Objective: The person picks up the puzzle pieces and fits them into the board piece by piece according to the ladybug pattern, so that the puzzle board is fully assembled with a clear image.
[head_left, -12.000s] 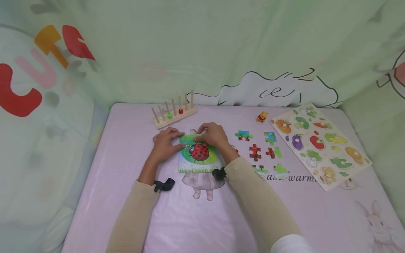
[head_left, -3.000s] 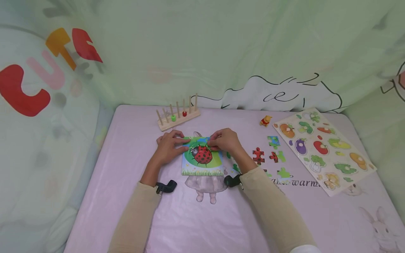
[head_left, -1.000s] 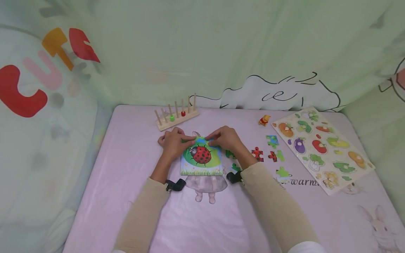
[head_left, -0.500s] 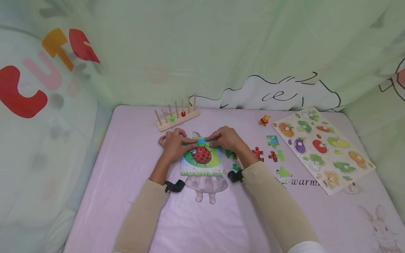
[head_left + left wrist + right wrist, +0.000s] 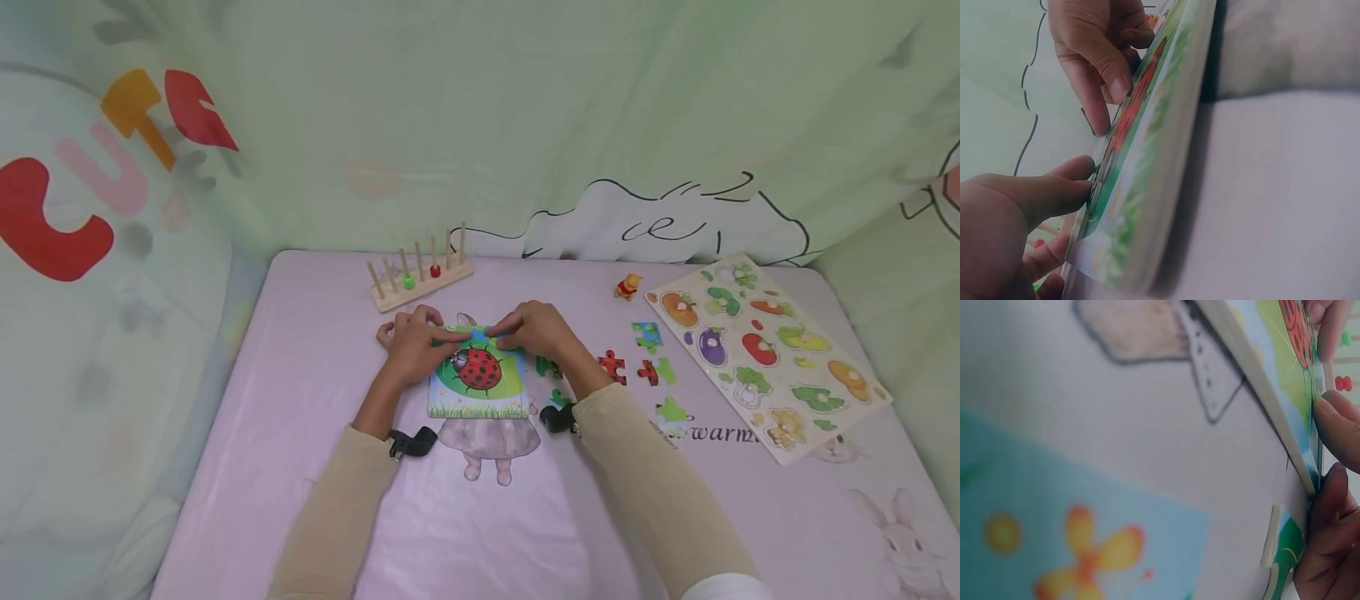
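Note:
A ladybug jigsaw board (image 5: 480, 385) lies in the middle of the table, with grass along its near edge. At its far edge is a blue-green puzzle piece (image 5: 480, 335), with both hands around it. My left hand (image 5: 414, 343) comes from the left, thumb and forefinger stretched onto the board; in the left wrist view its fingertips lie close together at the surface. My right hand (image 5: 536, 329) pinches the piece between thumb and forefinger from the right. The hands partly hide the board's top edge. Beside the right forearm lie loose puzzle pieces (image 5: 547, 367).
More loose jigsaw pieces (image 5: 611, 365) lie right of the forearm, with a blue one (image 5: 647, 335) behind. A vegetable puzzle board (image 5: 765, 350) stands tilted-angled at the right. A small bear figure (image 5: 627, 286) and a wooden peg rack (image 5: 422, 283) sit at the back.
The blue-green piece once lying right of the board is now at its far edge, brought by the right hand. The left hand has shifted right toward it. Little moves in the last second.

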A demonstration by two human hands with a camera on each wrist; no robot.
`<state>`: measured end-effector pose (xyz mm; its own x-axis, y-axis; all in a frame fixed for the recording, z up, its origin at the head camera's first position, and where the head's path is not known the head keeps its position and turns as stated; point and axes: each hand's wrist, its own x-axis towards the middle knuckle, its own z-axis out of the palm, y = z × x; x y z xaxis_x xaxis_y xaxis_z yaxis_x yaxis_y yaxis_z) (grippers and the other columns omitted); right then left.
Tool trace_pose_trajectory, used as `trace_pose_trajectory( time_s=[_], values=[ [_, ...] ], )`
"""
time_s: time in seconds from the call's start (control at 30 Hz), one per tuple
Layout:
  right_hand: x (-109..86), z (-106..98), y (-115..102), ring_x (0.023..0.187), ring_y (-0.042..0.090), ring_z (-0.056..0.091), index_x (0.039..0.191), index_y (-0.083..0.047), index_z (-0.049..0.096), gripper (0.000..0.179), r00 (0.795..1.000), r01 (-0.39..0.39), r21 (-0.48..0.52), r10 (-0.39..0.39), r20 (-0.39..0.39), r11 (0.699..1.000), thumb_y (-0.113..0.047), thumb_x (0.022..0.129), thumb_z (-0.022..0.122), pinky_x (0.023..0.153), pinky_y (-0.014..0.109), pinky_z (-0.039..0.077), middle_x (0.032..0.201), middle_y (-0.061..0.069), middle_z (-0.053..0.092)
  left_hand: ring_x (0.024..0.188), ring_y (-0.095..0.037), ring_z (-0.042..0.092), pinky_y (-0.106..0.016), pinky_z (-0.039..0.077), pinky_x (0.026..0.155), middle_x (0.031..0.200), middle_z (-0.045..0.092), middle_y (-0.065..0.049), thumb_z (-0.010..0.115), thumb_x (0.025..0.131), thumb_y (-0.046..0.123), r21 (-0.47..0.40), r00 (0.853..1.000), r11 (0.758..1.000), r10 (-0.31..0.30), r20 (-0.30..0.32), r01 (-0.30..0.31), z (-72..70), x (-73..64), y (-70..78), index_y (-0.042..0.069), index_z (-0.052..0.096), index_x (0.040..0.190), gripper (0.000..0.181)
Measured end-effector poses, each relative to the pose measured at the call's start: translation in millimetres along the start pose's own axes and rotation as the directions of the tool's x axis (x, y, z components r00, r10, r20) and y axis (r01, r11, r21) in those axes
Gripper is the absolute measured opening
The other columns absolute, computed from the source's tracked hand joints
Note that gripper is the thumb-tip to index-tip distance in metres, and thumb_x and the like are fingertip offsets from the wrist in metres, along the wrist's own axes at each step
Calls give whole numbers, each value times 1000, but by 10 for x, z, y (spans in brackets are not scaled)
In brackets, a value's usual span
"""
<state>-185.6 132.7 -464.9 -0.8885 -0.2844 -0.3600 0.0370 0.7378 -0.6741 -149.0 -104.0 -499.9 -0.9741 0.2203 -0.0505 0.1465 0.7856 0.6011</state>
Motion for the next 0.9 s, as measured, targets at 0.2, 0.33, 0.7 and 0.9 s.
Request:
trace_pose_trajectory(
  time_s=[0.2,0.33,0.7,0.9],
  values=[
    [6,4,-5,122,28,58,107,-21,83,21,1000,-8,-2,8,0,1000,-20,86,82,106,47,46,123,6,69,109,-34,37,-68,7,104,117,51,-2,69,97,37,8,1000,1000,6,1,-6,-1,-9,1,40,77,116,21],
    [9,0,-17,123,28,57,106,-22,83,21,1000,-22,-2,22,1,1000,-21,85,83,107,47,45,123,6,70,108,-34,36,-68,8,104,117,50,-2,69,97,37,2,1000,1000,3,2,-3,-2,-16,6,40,77,116,21],
    [12,-2,-33,123,27,57,107,-22,83,22,1000,-30,-41,30,-1,999,-23,85,83,108,46,45,124,5,71,110,-35,37,-68,7,104,117,50,-2,74,93,40,-8,1000,1000,1,-10,-1,-5,-27,22,40,78,114,21],
    [10,1,-29,123,27,58,107,-22,83,22,999,-32,-32,32,-7,999,-22,85,83,109,46,44,124,4,72,108,-35,37,-69,7,104,116,50,-1,75,92,43,-9,1000,1000,9,-15,-9,1,-25,26,39,79,112,21]
  ],
)
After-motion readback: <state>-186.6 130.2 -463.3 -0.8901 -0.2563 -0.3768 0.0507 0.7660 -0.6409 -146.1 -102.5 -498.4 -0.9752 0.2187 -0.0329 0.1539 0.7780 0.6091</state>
